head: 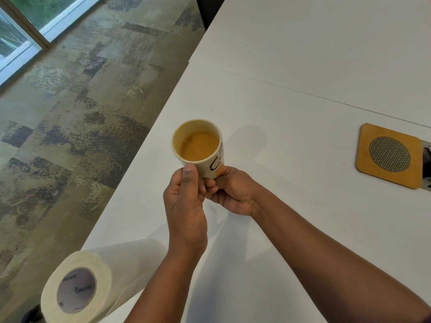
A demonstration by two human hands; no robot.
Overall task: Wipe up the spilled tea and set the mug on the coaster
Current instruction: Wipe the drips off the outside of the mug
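Cradling the mug [198, 148] above the table [291, 78], left hand [184, 203] thumb on rim, right hand [231, 194] fingers curled under its base

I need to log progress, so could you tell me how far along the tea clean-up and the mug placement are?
Nothing looks finished yet. In hand: the left hand and right hand both grip the mug, which holds tea and is raised over the white table. No spill shows on the visible tabletop. Left: the paper towel roll lies unused at the near edge, and the coaster on the right is bare.
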